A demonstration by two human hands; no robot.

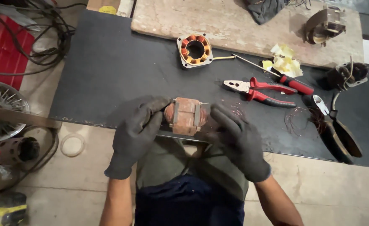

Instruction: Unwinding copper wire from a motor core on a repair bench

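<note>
I hold the copper-wound motor coil (186, 116) over the near edge of the black mat (109, 67), my gloved left hand (136, 132) closed on its left end and my right hand (239, 140) gripping the right, where fine loose wire (234, 109) trails. I judge that wire could snag or snap if I twist, and the coil might drop off the edge. Beyond lie red-handled pliers (262, 90), crumpled yellow paper (285, 62), no labels legible.

Soft, even light falls from overhead, bright enough to show detail without harsh glare. The dark work mat (109, 67) swallows most shadows. The frame bends slightly at its edges, and the gloved right hand (241, 140) looks a little motion-blurred.
</note>
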